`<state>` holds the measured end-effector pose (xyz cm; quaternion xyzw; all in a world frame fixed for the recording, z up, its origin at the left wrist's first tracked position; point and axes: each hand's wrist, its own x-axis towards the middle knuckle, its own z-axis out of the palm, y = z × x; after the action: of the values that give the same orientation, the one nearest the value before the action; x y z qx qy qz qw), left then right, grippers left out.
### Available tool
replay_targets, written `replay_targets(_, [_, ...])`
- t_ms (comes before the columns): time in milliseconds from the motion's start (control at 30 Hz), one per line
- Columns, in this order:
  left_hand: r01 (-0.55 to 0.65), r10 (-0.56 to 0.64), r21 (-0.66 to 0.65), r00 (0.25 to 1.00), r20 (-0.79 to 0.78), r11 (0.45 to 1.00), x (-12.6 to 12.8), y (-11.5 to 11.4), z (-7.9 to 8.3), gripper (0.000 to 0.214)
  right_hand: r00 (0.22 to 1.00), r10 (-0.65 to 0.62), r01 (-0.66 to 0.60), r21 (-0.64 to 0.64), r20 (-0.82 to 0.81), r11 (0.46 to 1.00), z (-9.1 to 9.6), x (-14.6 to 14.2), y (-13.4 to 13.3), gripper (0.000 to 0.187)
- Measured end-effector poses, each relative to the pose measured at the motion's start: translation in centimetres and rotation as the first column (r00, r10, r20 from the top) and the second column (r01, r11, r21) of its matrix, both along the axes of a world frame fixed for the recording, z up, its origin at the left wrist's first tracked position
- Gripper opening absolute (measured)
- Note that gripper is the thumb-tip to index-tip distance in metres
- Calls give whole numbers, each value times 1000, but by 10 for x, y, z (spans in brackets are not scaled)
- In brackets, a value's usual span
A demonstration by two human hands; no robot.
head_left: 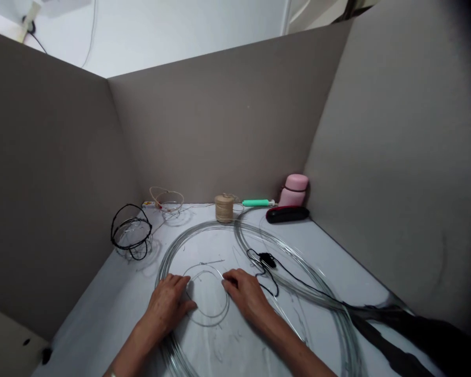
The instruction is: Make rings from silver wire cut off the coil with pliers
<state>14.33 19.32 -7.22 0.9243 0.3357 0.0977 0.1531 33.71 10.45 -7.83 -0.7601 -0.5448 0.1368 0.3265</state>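
Wire ring partly behind left hand, large coil cut off below, black strands blurred

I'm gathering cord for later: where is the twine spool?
At the back centre of the head view, the twine spool stands near the grey back panel, left of the green cylinder.

the white table carries large wire coils, small wire loops, a black-rimmed wire basket, a twine spool, pink flask and black case.

Your left hand, right hand and both forearms are bare; toward seven o'clock, a small pale item, mostly cropped, sits on your left forearm.
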Motion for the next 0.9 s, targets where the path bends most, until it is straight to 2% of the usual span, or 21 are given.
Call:
replay_targets(67, [-14, 13, 28, 999, 40, 999, -1, 2, -3, 35, 999, -31, 32, -22, 20, 999, 3, -1, -1, 20])
replay_targets(167, [-125, 121, 72, 991, 56, 989, 1, 5, -7, 29, 995, -68, 73, -60, 76, 996, 8, -6, -2, 18])
replay_targets(233, [-204, 204, 93, 979, 9, 975, 3, 6, -8, 27, 989, -76, 87, -77, 127, 993, 9, -11, -2, 16])
replay_targets(333, [-262, 272, 123, 959, -78, 957, 5, 5, -7, 26, 973, -91, 115, -107, 210, 988, 7, -18, -3, 17])
replay_targets(533, [-326, 352, 150, 913, -205, 933, 7, 2, -5, 23, 941, -144, 207, -184, 307, 961, 6, -16, -2, 22])
replay_targets(767, [-354, 378, 136, 888, -261, 925, 14, 6, -5, 25, 931, -112, 219, -286, 347, 933, 14, -16, 10, 20])
replay_targets(900, [-381, 398, 117, 879, -260, 917, 17, 8, -3, 24, 926, -83, 204, -304, 367, 931, 19, -19, 11, 20])
